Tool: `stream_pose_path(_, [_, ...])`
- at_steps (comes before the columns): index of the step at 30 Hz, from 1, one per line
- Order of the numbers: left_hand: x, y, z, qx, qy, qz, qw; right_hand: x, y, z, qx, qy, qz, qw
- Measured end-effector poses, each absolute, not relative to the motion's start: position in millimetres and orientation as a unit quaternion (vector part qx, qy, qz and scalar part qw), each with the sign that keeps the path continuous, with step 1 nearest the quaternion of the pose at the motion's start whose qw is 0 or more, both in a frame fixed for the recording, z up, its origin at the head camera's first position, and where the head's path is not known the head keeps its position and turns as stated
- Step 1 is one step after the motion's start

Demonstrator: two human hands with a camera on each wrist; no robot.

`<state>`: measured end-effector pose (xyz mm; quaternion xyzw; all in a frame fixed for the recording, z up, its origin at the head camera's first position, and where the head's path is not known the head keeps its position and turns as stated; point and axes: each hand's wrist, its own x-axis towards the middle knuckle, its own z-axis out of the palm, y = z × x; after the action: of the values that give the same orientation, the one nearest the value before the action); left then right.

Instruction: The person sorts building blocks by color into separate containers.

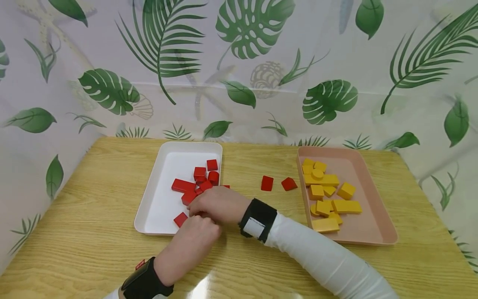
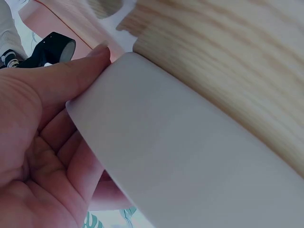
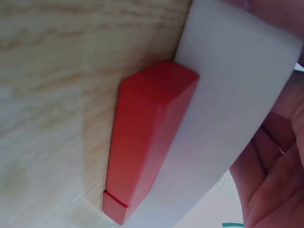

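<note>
At the near right corner of the white tray [image 1: 149, 207], my left hand [image 1: 196, 238] straddles the wall. In the left wrist view its thumb lies at the tray corner [image 2: 128, 71], other fingers curled behind the wall. My right hand [image 1: 220, 203] reaches over the tray's right side, close behind the left, its fingertips mostly hidden; I cannot tell what they hold. Several red blocks [image 1: 183, 185] lie in the tray, with a red square piece [image 1: 180, 219] beside my left knuckles. Outside, a long red block [image 3: 142, 128] stands along the tray wall [image 3: 228, 71].
Two red blocks, a flat one [image 1: 267, 183] and an angular one [image 1: 288, 184], lie on the wooden table [image 1: 93, 199] between the trays. A pink tray [image 1: 373, 224] on the right contains several yellow blocks [image 1: 325, 180]. Leaf-patterned cloth [image 1: 186, 104] hangs behind the table.
</note>
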<state>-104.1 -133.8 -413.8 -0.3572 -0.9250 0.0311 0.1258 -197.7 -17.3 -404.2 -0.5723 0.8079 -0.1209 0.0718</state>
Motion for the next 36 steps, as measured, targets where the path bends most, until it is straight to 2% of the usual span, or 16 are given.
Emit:
stream_pose_path(5, [-104,-134,-414,-0.353,-0.929,0.002,0.109,-197,-9,-400,-0.551,0.815,-0.161,0.083])
stream_pose_path(9, [-105,-132,-414,-0.347,-0.932,0.012,0.105,-199,-1,-397,-0.517,0.838,-0.163,0.058])
stream_pose_path(19, [-107,-132,-410,-0.337,-0.940,-0.007,0.052,-217,34,-392,-0.337,0.936,-0.097,0.021])
stream_pose_path(24, [-107,-132,-411,-0.340,-0.939,-0.014,0.053,-231,55,-396,-0.267,0.960,-0.083,0.009])
stream_pose_path(31, [-106,-132,-412,-0.345,-0.936,-0.024,0.060,-257,93,-385,-0.229,0.966,-0.114,0.048])
stream_pose_path(36, [-107,-133,-411,-0.346,-0.936,-0.024,0.062,-265,114,-378,-0.238,0.959,-0.128,0.085])
